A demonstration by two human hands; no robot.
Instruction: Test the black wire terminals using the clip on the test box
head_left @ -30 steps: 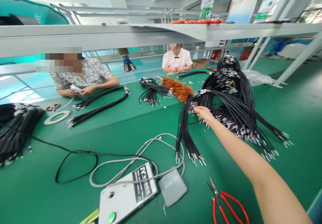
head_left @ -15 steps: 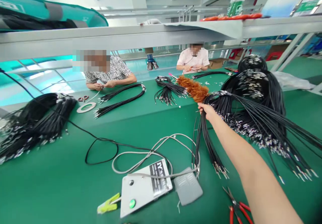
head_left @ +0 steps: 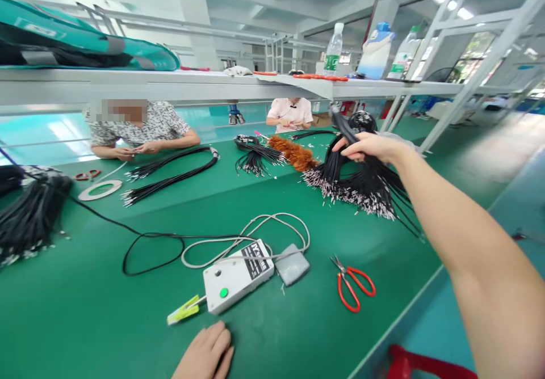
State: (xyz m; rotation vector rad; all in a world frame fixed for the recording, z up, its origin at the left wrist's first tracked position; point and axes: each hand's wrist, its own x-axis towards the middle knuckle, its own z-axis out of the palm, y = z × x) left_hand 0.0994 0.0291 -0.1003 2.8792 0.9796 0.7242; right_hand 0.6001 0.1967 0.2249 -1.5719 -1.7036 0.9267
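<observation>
Toward far right edge of bench (head_left: 298,333): black wire bundle (head_left: 357,183), R hand (head_left: 368,145) clenched round its upper end, lifted, long axis dropping away-left w/ terminal ends fanned onto mat; L hand (head_left: 206,355) flat, holding nothing, at near edge, well apart, beside control box (head_left: 236,274).

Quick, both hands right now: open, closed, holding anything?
Left hand: open, resting flat on the green table, holding nothing.
Right hand: closed around a bundle of black wires, lifted above the table.
</observation>
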